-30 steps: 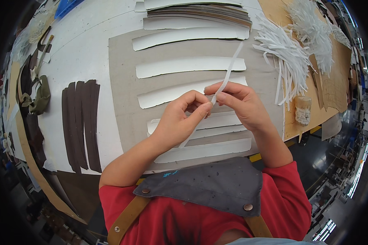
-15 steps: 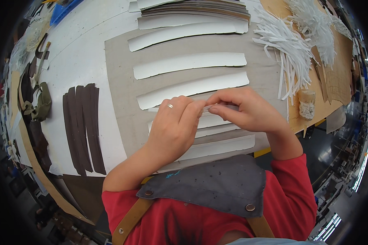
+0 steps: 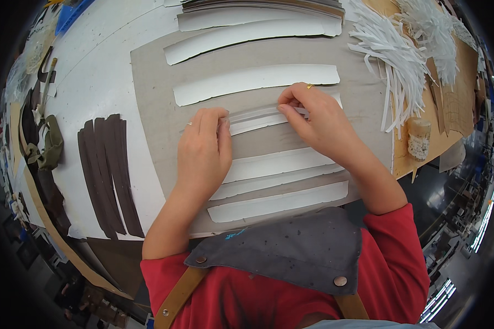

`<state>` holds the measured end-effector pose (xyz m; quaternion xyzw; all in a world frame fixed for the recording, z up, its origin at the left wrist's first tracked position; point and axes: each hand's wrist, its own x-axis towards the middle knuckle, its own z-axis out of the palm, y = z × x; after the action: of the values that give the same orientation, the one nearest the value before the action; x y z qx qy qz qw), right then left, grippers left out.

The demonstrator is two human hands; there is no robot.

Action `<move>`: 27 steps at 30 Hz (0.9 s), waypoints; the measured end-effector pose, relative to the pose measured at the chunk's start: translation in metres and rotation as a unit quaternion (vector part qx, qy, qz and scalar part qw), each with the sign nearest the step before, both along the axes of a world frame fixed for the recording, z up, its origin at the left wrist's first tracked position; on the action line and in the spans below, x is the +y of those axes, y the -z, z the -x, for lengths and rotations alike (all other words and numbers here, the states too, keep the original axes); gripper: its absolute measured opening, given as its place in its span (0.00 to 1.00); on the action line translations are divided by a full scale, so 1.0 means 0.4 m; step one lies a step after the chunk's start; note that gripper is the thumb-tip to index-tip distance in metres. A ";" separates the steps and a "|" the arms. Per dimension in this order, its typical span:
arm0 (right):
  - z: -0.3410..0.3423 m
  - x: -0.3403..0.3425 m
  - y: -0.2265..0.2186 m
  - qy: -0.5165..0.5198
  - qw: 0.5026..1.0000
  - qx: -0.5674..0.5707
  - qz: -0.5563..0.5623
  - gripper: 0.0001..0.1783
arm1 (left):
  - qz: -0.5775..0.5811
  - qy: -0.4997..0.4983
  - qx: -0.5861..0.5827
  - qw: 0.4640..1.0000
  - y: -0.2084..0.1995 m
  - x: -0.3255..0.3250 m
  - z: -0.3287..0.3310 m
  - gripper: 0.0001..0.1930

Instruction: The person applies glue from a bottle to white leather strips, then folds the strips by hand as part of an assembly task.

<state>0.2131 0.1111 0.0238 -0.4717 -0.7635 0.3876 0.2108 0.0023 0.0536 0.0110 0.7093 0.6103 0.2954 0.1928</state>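
A thin, pale strip (image 3: 252, 113) is stretched between my two hands, low over a wide white strip (image 3: 258, 124) on the grey sheet. My left hand (image 3: 204, 148) pinches its left end, fingers closed. Towards the other end, my right hand (image 3: 317, 119) has thumb and forefinger pressed together on it. My hands partly cover the wide strip's ends. Beyond them lie another white strip (image 3: 252, 85) and a longer one (image 3: 247, 39). Nearer my apron are several more, including a white strip (image 3: 280, 202) close to the front edge.
Brown strips (image 3: 105, 175) lie side by side at left. A stack of strips (image 3: 263, 7) is at the far edge of the grey sheet (image 3: 153, 88). At right are a bunch of narrow white strips (image 3: 395, 60) and a crusted jar (image 3: 419, 140) with a brush-like shape.
My hands have moved apart and farther from my body, drawing the thin strip out between them. They were close together over the nearer white strips before.
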 end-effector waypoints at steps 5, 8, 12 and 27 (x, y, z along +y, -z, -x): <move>0.015 -0.002 0.033 0.008 0.996 -0.022 -0.081 0.05 | -0.013 0.000 0.037 0.999 0.011 0.007 0.003 0.06; 0.021 0.001 0.039 0.006 0.993 -0.029 -0.110 0.05 | -0.008 -0.001 0.035 0.999 0.015 0.010 0.003 0.06; 0.022 0.001 0.041 0.007 0.993 -0.036 -0.112 0.04 | -0.016 -0.011 0.022 1.000 0.021 0.012 0.000 0.06; 0.025 0.004 0.032 -0.006 0.993 -0.063 -0.103 0.04 | -0.029 -0.017 0.096 0.995 0.015 0.013 -0.010 0.07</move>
<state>0.2033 0.1128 0.0111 -0.4664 -0.8137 0.2779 0.2078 0.0062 0.0588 0.0049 0.7292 0.6292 0.2469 0.1074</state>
